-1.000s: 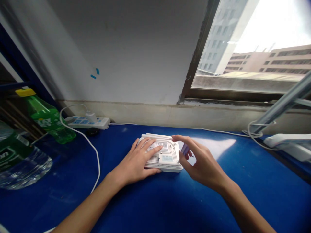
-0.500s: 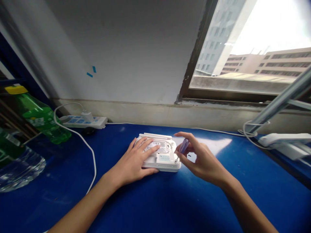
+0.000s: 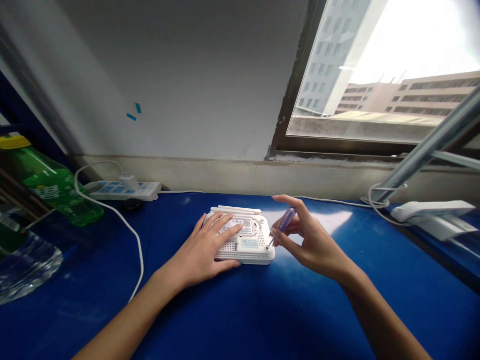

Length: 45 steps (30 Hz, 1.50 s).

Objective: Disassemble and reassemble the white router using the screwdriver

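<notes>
A white router (image 3: 249, 255) lies underside up on the blue table, with labels, vent holes and folded antennas along its far edge. My left hand (image 3: 202, 252) rests over its left part, fingers spread flat on top and thumb along the near edge. In my right hand (image 3: 317, 245) is a small screwdriver (image 3: 287, 220) with a translucent purple handle, pinched between thumb and fingers, index finger raised. The screwdriver leans to the right, and its tip is at the round corner hole (image 3: 267, 248) at the near right of the router. Whether a screw sits in there is hidden.
At the left stand a green bottle with a yellow cap (image 3: 56, 187) and a clear-based bottle (image 3: 32, 265). A power strip (image 3: 150, 191) with a plugged-in white cable lies by the wall. To the right are a metal pole (image 3: 412, 150) and a white device (image 3: 435, 215).
The view has shifted slightly, so everything sits a little further left. The screwdriver handle leans more to the right in my fingers. My left hand stays on the router.
</notes>
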Motion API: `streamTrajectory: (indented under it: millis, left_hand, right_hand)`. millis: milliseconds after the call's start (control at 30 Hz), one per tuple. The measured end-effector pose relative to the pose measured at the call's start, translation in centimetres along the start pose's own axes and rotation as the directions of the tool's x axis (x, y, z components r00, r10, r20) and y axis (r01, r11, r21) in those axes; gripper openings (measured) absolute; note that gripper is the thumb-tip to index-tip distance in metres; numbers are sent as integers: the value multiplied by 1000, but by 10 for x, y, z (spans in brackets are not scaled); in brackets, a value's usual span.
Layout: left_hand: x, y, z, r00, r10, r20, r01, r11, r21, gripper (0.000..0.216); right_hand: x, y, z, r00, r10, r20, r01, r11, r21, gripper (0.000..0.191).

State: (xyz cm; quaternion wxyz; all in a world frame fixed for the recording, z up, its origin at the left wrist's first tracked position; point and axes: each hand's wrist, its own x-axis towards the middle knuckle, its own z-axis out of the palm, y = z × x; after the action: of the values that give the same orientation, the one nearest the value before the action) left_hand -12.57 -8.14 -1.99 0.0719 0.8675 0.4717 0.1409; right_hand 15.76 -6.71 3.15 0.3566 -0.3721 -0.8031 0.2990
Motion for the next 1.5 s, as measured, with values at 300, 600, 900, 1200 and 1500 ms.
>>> streamTrajectory:
  millis: [300,600,900,1200,1500]
  left_hand:
    - [2,12,-7,998,3,-57,-1,1000,21,78]
    - [41,64,-7,954,32,-299,-90,979,-184,30]
    - [97,74,0,982,129,-135,-144,984,-104,7]
    - [149,97,26,957,286,54,-284,958,-40,23]
    - [147,90,34,946,309,100,-305,951,-58,27]
  right_hand:
    - [3,-1,-5,992,24,-127,5,975,221,68]
    - [10,10,-8,983,97,-154,-19,896,444,76]
    - [8,39,-40,915,157,-372,8,914,406,79]
    - [-6,83,-72,836,277,-473,-111,930,349,86]
    - [-6,88,-72,842,286,-457,-113,923,369,85]
